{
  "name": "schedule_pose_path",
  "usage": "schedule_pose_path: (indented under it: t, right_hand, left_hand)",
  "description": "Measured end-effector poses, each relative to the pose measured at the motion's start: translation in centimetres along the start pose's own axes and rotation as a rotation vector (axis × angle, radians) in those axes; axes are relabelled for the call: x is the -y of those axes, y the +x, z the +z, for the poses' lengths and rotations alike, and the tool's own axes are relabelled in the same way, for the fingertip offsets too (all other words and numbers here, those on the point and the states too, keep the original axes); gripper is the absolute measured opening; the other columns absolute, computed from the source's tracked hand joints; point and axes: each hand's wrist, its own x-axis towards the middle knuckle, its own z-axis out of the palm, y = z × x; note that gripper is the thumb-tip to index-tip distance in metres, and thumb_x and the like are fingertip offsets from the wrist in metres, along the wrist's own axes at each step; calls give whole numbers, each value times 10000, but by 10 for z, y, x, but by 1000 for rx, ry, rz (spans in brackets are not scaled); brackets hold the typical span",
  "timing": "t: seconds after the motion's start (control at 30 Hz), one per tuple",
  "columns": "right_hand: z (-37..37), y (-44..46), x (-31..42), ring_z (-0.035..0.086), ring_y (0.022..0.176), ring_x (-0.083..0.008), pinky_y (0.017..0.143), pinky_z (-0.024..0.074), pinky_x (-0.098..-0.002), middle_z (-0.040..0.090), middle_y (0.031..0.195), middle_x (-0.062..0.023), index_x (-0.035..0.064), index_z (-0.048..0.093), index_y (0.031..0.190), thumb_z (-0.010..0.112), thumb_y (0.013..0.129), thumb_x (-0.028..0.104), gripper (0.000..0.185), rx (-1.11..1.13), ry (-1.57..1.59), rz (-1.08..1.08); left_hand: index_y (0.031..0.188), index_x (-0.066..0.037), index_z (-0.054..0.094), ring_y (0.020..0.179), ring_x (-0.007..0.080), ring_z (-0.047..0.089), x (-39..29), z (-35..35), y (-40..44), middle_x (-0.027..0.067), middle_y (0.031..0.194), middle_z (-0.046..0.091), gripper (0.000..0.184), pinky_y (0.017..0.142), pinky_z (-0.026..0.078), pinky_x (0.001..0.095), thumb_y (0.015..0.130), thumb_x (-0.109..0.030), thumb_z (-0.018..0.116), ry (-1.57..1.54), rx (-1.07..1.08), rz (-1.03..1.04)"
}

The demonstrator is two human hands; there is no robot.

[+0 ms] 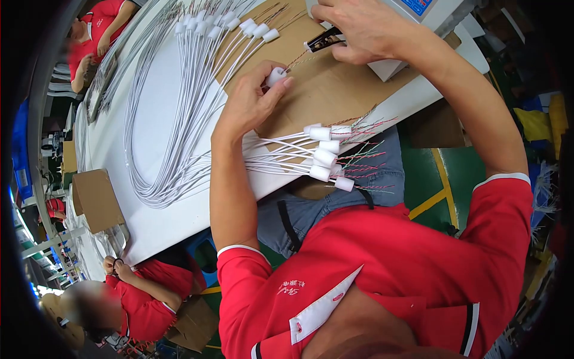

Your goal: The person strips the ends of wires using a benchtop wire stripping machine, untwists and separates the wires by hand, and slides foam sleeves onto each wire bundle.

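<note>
My left hand is closed around a white cylindrical cable end piece, thumb and fingers on its sides. Thin twisted wires in orange-brown and pale colours come out of that piece and run up toward my right hand. Between the fingers of my right hand is a slim black tool with a pale tip at the wires; its exact kind is unclear. Below my left hand, a bundle of white cables with white end pieces and bare twisted wires lies over the table's near edge.
More white cables loop across the white table, their end pieces resting on brown cardboard. A white device with a blue screen stands at upper right. Co-workers in red shirts sit at lower left and upper left.
</note>
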Motion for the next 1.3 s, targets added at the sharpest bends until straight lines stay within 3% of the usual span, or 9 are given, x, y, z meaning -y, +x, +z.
schedule_pose_path:
  t: [0.13, 0.23, 0.4, 0.43, 0.57, 0.67, 0.8, 0.9, 1.3]
  right_hand:
    - [4, 3, -1, 557, 1074, -322, 1021, 357, -462, 680, 952, -150, 5, 700, 950, 683, 735, 176, 275, 93, -125, -57]
    - [14, 3, -3, 559, 1070, -318, 1006, 363, -457, 683, 940, -137, 6, 703, 933, 675, 743, 137, 232, 67, -127, -78]
    - [-2, 2, 2, 571, 1150, -307, 1022, 418, -433, 693, 1067, -90, 44, 708, 1022, 769, 761, 184, 302, 151, -155, -29]
    - [-4, 1, 3, 533, 1196, -284, 1054, 364, -444, 694, 1058, -86, 82, 702, 1210, 814, 749, 214, 492, 162, -103, -20]
    - [-17, -3, 39, 609, 1107, -268, 1011, 444, -403, 705, 1093, -124, 57, 719, 1211, 742, 913, 193, 329, -118, 443, -9]
    - [-16, 0, 72, 657, 1060, -210, 955, 502, -350, 714, 1148, -113, 36, 726, 1209, 708, 976, 218, 296, -95, 1168, 251]
    - [7, 12, 84, 697, 997, -157, 905, 535, -298, 761, 1064, -92, -14, 740, 1185, 689, 1002, 187, 277, -276, 1299, 312]
    - [11, 16, 87, 710, 941, -138, 868, 545, -276, 769, 993, -88, -31, 748, 1136, 695, 1000, 169, 248, -289, 1376, 370]
    - [16, 14, 94, 687, 843, -101, 770, 544, -244, 743, 926, -65, -17, 705, 1049, 735, 968, 128, 169, -285, 1413, 448]
  left_hand:
    - [1081, 13, 714, 758, 231, 628, 4, -3, -1, 125, 905, 701, 316, 693, 519, 345, 924, -256, 762, 128, 16, 98]
    - [1104, -12, 743, 838, 108, 556, 1, -16, -7, 24, 948, 685, 294, 753, 475, 279, 909, -228, 790, 163, 80, 124]
    - [1112, -35, 770, 812, 97, 503, -11, -36, -15, -9, 965, 676, 308, 750, 428, 256, 873, -225, 811, -217, 63, 166]
    - [1110, -37, 771, 807, 93, 499, -9, -36, -15, -13, 963, 674, 307, 746, 426, 255, 870, -224, 812, -246, 43, 177]
    - [1119, -29, 767, 809, 82, 501, -12, -43, -16, -12, 971, 680, 325, 755, 425, 242, 865, -225, 820, -312, 14, 156]
    - [1135, -21, 762, 833, 73, 509, -7, -41, -16, 2, 1001, 692, 340, 755, 424, 244, 876, -235, 815, -317, 3, 172]
    - [1156, -11, 754, 824, 66, 499, -5, -38, -14, 0, 974, 693, 359, 730, 418, 250, 905, -264, 795, -324, 31, 163]
    - [1073, -22, 765, 665, 58, 405, 0, -30, -11, -51, 721, 528, 340, 574, 329, 259, 925, -327, 790, -338, -16, 193]
    - [973, -6, 752, 623, 43, 414, -10, -32, -12, -55, 700, 553, 371, 540, 319, 255, 962, -375, 728, -394, 121, 15]
